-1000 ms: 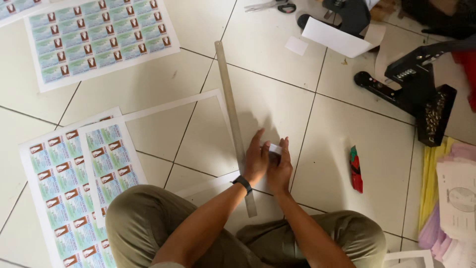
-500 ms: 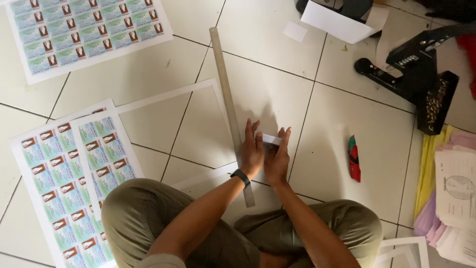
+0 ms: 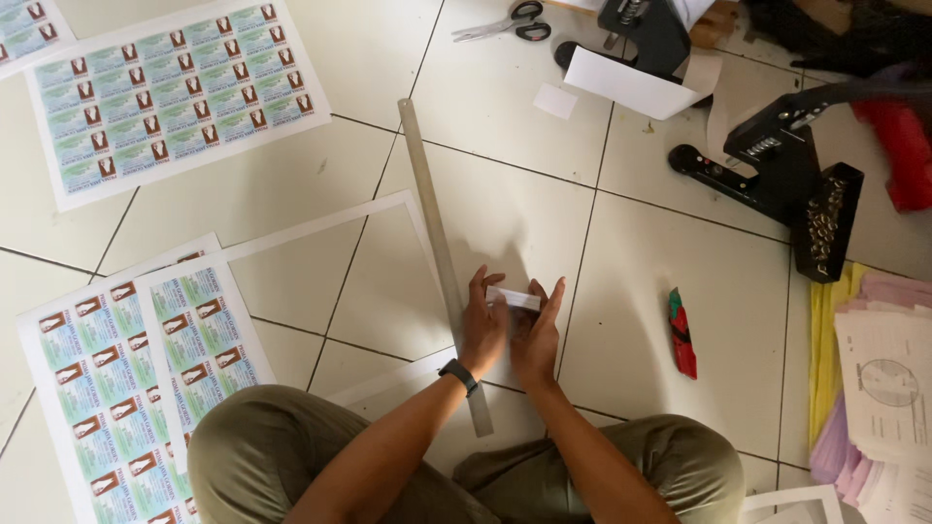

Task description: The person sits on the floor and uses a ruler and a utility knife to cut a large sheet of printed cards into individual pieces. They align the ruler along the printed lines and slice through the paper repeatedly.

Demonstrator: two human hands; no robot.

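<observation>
Both hands have shifted slightly rightward, off the metal ruler (image 3: 442, 262). Left hand (image 3: 482, 325) and right hand (image 3: 536, 335) pinch a small white card stack (image 3: 513, 298) between nearly closed fingertips. Left of the fingers lie printed sheets of green-and-white labels (image 3: 102, 359); right, a red-green cutter (image 3: 682, 333).

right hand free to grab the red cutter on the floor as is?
Probably not at once: the right hand and left hand together hold a small stack of cards. The red cutter lies close by, with bare tile between.
</observation>
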